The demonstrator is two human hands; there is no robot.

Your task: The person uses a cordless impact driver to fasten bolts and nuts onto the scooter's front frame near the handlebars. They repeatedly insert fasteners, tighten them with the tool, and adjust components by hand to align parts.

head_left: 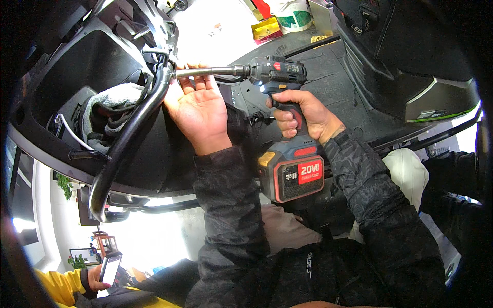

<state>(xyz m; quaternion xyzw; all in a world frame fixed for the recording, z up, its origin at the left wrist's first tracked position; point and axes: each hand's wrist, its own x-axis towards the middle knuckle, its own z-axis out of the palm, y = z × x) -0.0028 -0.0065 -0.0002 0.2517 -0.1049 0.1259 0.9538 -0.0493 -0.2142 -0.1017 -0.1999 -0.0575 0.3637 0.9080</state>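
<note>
My right hand (pixel 303 115) grips the handle of a black cordless impact wrench (pixel 280 70), index finger at its trigger. A bulky battery (pixel 292 169) with a red label sits below the handle, and a small light glows near the nose. From the tool a long metal socket extension (pixel 215 71) runs left to the black tubular bar (pixel 136 118). My left hand (pixel 203 110), palm up, has its fingers behind and around the extension near that bar. Whatever fastener the extension's end meets is hidden.
A grey cloth (pixel 110 105) lies in the black compartment on the left. To the right stands a black seat base (pixel 400 61) beside the dark footboard (pixel 328 77). A white-and-green bucket (pixel 294 15) is at the back. Lower left, another person's hand (pixel 96 280) holds a phone (pixel 110 268).
</note>
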